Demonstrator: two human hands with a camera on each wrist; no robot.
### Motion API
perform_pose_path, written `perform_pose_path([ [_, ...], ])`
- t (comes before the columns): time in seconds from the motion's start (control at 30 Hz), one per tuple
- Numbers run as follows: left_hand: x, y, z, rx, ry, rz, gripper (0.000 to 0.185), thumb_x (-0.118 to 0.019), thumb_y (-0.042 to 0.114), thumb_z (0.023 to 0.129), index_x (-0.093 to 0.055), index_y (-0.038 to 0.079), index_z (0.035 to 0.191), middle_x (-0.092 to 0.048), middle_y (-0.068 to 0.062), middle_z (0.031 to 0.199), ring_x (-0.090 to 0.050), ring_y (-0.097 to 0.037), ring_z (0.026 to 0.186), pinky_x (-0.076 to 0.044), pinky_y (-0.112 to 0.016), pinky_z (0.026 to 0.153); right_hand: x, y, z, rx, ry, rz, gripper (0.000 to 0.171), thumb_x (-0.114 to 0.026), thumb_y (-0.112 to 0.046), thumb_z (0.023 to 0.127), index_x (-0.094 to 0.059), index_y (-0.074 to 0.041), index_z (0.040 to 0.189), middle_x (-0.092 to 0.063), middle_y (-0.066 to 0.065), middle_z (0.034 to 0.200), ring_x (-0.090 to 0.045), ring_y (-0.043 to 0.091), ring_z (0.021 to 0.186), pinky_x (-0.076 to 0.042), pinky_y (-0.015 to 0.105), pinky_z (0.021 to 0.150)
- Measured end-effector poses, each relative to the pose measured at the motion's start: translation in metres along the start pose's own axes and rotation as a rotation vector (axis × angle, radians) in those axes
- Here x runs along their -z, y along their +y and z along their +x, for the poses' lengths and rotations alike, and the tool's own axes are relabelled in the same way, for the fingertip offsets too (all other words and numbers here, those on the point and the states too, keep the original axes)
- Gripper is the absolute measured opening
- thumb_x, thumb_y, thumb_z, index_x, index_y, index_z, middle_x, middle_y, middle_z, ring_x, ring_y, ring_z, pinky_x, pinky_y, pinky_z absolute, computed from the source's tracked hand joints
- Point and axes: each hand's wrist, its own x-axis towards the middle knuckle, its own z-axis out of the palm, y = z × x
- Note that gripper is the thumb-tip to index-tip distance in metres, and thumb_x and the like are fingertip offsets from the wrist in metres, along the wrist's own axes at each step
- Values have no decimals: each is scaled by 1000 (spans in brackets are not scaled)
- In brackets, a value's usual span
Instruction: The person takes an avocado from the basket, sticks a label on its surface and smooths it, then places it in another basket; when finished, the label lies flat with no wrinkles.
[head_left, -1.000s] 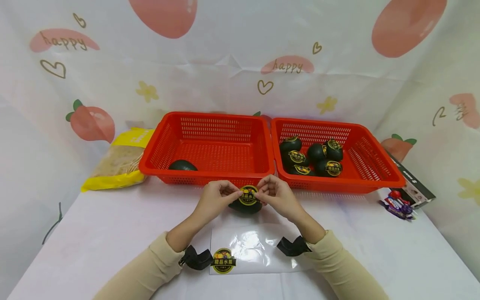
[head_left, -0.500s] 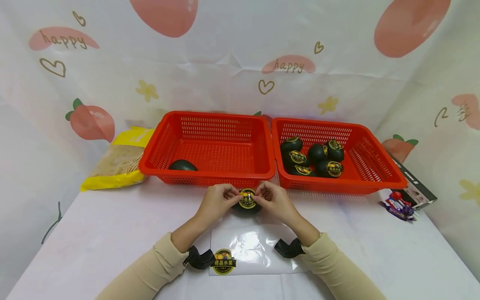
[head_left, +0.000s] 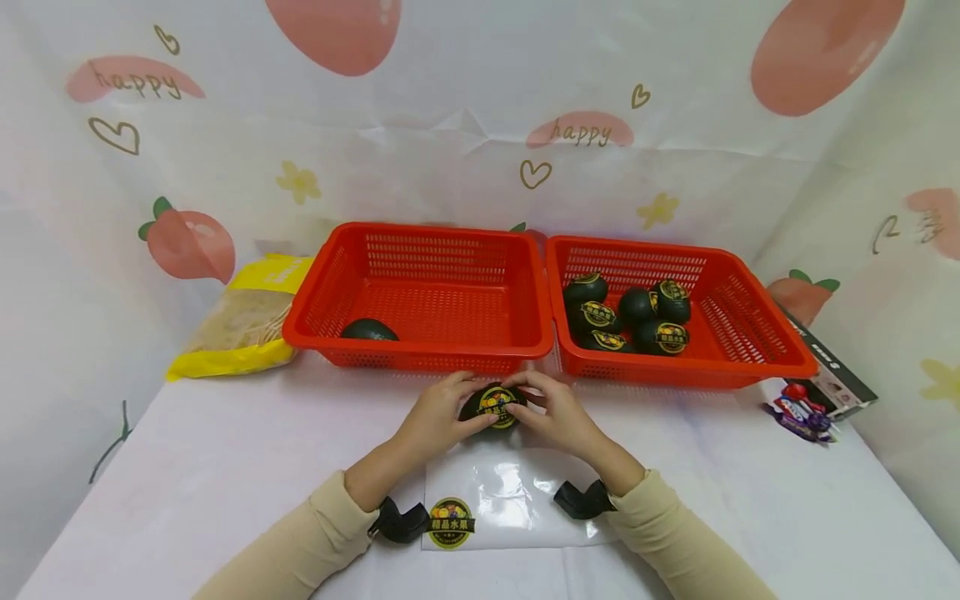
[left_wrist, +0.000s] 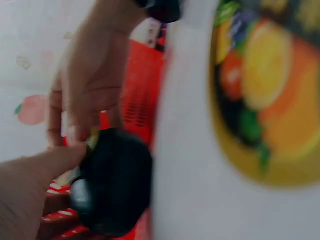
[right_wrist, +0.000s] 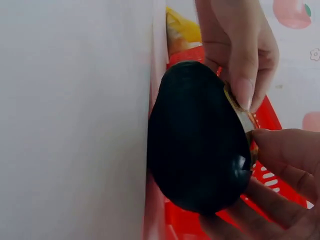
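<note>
A dark green, egg-shaped fruit (head_left: 491,408) with a round yellow-and-black sticker on top rests on the white table, just in front of the two red baskets. My left hand (head_left: 444,410) grips its left side and my right hand (head_left: 549,406) grips its right side, thumbs touching the sticker. The right wrist view shows the fruit (right_wrist: 200,145) close up, with the left hand's fingers (right_wrist: 242,55) at the sticker's edge. The fruit (left_wrist: 112,180) is blurred in the left wrist view. A clear sticker sheet (head_left: 517,492) holding one sticker (head_left: 450,521) lies between my forearms.
The left red basket (head_left: 427,354) holds one dark fruit (head_left: 367,330) without a visible sticker. The right red basket (head_left: 750,333) holds several stickered fruits (head_left: 660,336). A yellow bag (head_left: 240,321) lies at the left; a box and small toys (head_left: 802,412) lie at the right.
My hands went from pinching the sticker's edges above the fruit to wrapping round the fruit, thumbs on the sticker. The sticker now lies flat on the fruit.
</note>
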Motion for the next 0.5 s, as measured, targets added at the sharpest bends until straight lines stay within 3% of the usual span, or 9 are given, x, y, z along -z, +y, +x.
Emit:
perform_pose_path([
  [0.1,-5,1,-3,-33,-19,-57,54,-75,31,78,-60,4,122,-65,-11,116,-64,-24,101,-53,-38,85,2,0,-2,-39,-35,16,26,-63,-2,86,-59,3,111,-63,18,111,-59,32,109,-49,43,92],
  [0.23,-5,2,-5,10,-47,-144,54,-75,33,77,-60,8,123,-68,-9,111,-67,-22,94,-56,-35,78,3,-2,-5,-64,-78,6,30,-62,-6,88,-58,2,116,-62,19,116,-58,34,112,-49,44,93],
  [0.37,-3,-1,-6,7,-83,-299,53,-74,23,80,-55,8,127,-64,-8,120,-62,-22,106,-52,-38,90,3,-5,-7,-60,-36,-42,32,-68,-9,84,-61,-3,114,-65,13,113,-60,29,109,-47,46,96],
  [0.5,-5,-4,-4,-35,-56,-407,44,-70,15,83,-58,9,125,-63,-6,122,-59,-20,111,-49,-37,94,0,-4,-6,-36,31,5,30,-71,-5,80,-64,-1,109,-66,14,109,-61,28,106,-49,44,94],
])
